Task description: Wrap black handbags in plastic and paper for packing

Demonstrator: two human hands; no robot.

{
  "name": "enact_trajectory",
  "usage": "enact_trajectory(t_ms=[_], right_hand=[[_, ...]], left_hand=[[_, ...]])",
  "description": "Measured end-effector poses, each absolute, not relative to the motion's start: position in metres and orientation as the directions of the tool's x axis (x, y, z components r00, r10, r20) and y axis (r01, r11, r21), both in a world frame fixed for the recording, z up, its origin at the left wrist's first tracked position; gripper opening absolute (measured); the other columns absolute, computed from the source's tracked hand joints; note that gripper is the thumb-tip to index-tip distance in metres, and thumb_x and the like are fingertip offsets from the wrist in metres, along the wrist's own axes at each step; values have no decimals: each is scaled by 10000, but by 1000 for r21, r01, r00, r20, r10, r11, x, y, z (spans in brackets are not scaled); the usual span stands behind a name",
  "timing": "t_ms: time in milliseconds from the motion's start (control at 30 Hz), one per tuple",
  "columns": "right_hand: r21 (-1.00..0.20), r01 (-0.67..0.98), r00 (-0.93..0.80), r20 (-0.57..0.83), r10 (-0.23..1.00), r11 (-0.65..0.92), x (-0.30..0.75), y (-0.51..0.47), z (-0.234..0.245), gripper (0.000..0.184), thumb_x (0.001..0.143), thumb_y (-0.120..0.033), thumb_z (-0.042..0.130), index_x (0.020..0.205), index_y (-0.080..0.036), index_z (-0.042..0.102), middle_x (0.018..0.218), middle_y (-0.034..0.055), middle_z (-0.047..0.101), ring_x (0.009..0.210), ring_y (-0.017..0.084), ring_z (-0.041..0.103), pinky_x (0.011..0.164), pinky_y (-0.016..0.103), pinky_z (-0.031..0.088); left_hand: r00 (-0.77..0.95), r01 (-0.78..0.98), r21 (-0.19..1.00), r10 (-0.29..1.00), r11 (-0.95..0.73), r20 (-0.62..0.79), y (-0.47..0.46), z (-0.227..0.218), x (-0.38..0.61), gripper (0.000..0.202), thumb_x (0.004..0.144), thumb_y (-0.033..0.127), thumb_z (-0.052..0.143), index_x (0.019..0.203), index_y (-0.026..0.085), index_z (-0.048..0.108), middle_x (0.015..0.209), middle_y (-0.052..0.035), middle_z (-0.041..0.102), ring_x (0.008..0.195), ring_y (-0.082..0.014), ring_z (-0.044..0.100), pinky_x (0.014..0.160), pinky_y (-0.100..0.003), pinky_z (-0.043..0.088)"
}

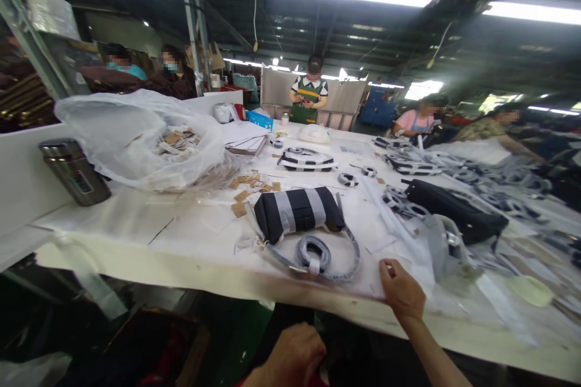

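Note:
My left hand [297, 347] is a closed fist below the front edge of the table; its inner side is turned away, and what it holds, if anything, is hidden. Resting by the table's front edge, my right hand [403, 291] has its fingers curled in, and I cannot make out anything inside them. Between and beyond the hands lies a black and grey striped bag [299, 211] with its strap [356, 254] looped toward me. Inside that loop sits a coiled, wrapped grey strap [313, 253] with a white band. Neither hand touches the bag.
A plastic bag of tags [140, 139] and a steel flask [75, 172] stand at left. Small brown tags [254, 184] are scattered behind the striped bag. A black bag [454, 208] and many coiled straps [503, 175] fill the right. Several people work around the table.

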State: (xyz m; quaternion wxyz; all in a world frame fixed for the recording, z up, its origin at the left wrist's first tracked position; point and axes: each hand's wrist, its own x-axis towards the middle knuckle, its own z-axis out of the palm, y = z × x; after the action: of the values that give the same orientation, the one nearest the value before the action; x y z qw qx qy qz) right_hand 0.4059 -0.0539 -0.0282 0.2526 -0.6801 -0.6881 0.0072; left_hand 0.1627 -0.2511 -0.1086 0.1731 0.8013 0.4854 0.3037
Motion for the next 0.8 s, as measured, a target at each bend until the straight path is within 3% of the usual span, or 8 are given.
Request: enact_trajectory(t_ms=[100, 200, 300, 433, 533, 633, 733, 800], right_hand=[[-367, 926, 36, 331, 943, 93, 410, -52, -33, 245, 901, -417, 459, 902, -289, 668, 754, 36, 714, 628, 245, 651, 539, 315, 357], [-408, 907, 43, 330, 943, 101, 412, -51, -36, 267, 874, -471, 453, 905, -306, 661, 751, 39, 718, 649, 268, 674, 543, 334, 394], [-437, 893, 50, 330, 943, 106, 412, -53, -37, 318, 853, -521, 429, 908, -309, 659, 751, 36, 720, 650, 275, 683, 552, 343, 423], [-485, 866, 36, 296, 954, 118, 413, -56, -31, 386, 821, -574, 424, 930, -295, 667, 772, 28, 730, 667, 262, 694, 568, 327, 447], [-530, 845, 54, 220, 974, 73, 419, -53, -24, 450, 793, -633, 429, 931, -288, 683, 777, 25, 739, 686, 268, 701, 574, 327, 468], [-587, 804, 16, 180, 984, 94, 428, -48, -21, 468, 771, -669, 466, 904, -287, 702, 836, 20, 759, 766, 274, 716, 620, 330, 521], [-595, 745, -168, 269, 949, 300, 425, -47, -17, 425, 805, -627, 519, 917, -267, 716, 924, 31, 767, 825, 254, 721, 709, 322, 567], [-500, 677, -366, 407, 837, 540, 413, -49, -13, 380, 857, -548, 538, 1011, -249, 716, 1038, 50, 754, 923, 248, 714, 810, 335, 573]], left_hand=[[237, 737, 393, 755, -550, 612, -237, -56, 136, 248, 945, 121, 408, 1029, 209, 624, 996, -80, 707, 941, -197, 638, 855, -331, 485], [100, 871, 260, 668, -418, 738, -210, -5, 90, 245, 951, 107, 435, 1077, 191, 627, 1055, -95, 700, 1026, -209, 637, 929, -366, 496], [63, 966, 133, 702, -220, 709, -181, 23, 48, 290, 927, 82, 458, 1131, 186, 635, 1224, -114, 663, 1209, -273, 580, 986, -442, 492], [138, 982, 34, 827, -186, 545, -163, 28, 24, 468, 823, -21, 467, 1215, 181, 622, 1319, -107, 627, 1284, -288, 537, 1039, -469, 484], [144, 984, 23, 857, -179, 495, -169, 22, 25, 539, 773, -46, 466, 1242, 177, 611, 1358, -119, 600, 1297, -298, 527, 1049, -488, 481], [114, 979, 80, 833, -186, 541, -182, 15, 26, 515, 799, -23, 459, 1248, 185, 597, 1367, -117, 589, 1309, -281, 515, 1056, -473, 480], [19, 976, 160, 784, -150, 621, -187, 6, 17, 438, 855, 25, 452, 1237, 190, 589, 1328, -117, 607, 1292, -265, 523, 1049, -462, 485], [-73, 973, 210, 747, -91, 661, -185, -3, 6, 417, 858, 33, 453, 1220, 185, 591, 1292, -122, 621, 1251, -263, 550, 1033, -460, 497]])
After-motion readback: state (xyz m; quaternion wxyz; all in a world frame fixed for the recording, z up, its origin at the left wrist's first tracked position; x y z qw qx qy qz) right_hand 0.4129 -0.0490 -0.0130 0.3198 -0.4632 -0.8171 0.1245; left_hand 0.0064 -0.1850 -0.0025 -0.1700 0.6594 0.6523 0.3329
